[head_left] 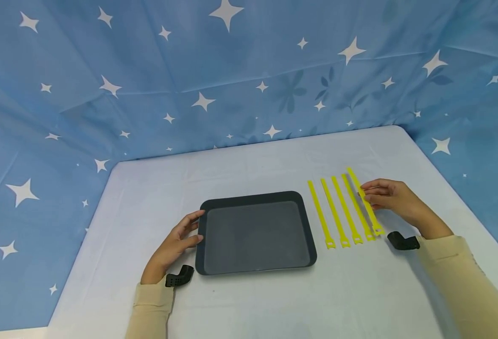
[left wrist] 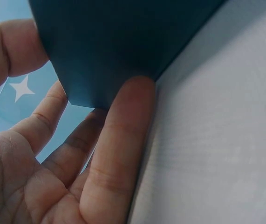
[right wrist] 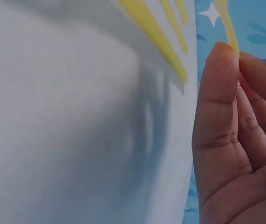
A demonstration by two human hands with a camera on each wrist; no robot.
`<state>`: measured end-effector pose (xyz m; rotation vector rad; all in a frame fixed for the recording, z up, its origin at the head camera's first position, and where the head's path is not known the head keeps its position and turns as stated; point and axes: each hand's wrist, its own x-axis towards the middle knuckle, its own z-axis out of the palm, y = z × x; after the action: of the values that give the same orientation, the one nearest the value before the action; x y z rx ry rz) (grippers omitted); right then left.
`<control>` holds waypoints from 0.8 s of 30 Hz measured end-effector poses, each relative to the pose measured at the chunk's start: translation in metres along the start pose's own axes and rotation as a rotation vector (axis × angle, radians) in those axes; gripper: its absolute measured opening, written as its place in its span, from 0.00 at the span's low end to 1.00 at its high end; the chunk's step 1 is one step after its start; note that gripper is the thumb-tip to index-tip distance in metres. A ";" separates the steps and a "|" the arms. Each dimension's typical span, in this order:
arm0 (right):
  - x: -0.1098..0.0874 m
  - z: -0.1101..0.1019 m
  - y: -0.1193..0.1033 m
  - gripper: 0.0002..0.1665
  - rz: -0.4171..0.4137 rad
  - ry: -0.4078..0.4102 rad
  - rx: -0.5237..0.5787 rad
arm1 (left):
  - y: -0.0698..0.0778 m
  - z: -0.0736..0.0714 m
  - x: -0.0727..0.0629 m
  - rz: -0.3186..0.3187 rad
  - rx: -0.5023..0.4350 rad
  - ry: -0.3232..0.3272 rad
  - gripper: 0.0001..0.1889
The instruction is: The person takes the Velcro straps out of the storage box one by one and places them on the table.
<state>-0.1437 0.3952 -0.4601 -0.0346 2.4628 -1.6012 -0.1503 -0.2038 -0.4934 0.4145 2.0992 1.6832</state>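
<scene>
My left hand [head_left: 178,242] holds the left edge of a dark grey tray [head_left: 306,226]. In the left wrist view the thumb [left wrist: 128,126] lies against the tray's outer wall [left wrist: 100,56], and the index fingertip is partly hidden behind the rim. At the right, my right hand [head_left: 386,195] pinches a yellow hook-and-loop cable tie [head_left: 369,212] between thumb and fingertips, its slotted end towards me. This strap overlaps the rightmost of several matching cable ties [head_left: 338,212], which lie side by side right of the tray. Only a short piece of the pinched strap [right wrist: 229,28] shows in the right wrist view.
A white cloth covers the table [head_left: 257,306]. Behind and beside it hangs a blue curtain [head_left: 147,61] with white stars. Each wrist wears a black camera mount, the right one [head_left: 403,241] close to the straps' slotted ends.
</scene>
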 end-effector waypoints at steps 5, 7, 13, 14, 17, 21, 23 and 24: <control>0.001 -0.003 0.005 0.28 0.028 -0.014 -0.011 | 0.000 0.000 -0.001 0.001 -0.002 0.001 0.37; 0.001 -0.003 0.006 0.28 0.036 -0.019 -0.014 | 0.000 0.000 -0.001 0.002 -0.003 -0.001 0.37; 0.002 -0.004 0.008 0.27 0.046 -0.022 -0.045 | 0.000 0.001 -0.002 0.005 -0.002 -0.001 0.37; 0.003 -0.003 0.008 0.27 0.044 -0.021 -0.057 | 0.000 0.001 -0.003 0.005 -0.002 -0.001 0.37; 0.004 -0.003 0.010 0.24 0.031 -0.027 -0.111 | 0.000 0.001 -0.004 0.004 0.001 0.003 0.37; 0.005 0.000 0.009 0.22 0.021 -0.016 -0.208 | 0.000 0.001 -0.004 0.022 0.005 -0.002 0.36; 0.006 0.001 0.007 0.20 0.021 -0.006 -0.253 | 0.001 0.001 -0.004 0.034 0.006 -0.007 0.36; 0.006 0.002 0.006 0.20 0.023 0.001 -0.272 | 0.001 0.001 -0.004 0.036 0.005 -0.008 0.36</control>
<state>-0.1485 0.3949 -0.4671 -0.0464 2.6523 -1.2465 -0.1464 -0.2051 -0.4921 0.4619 2.1030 1.6935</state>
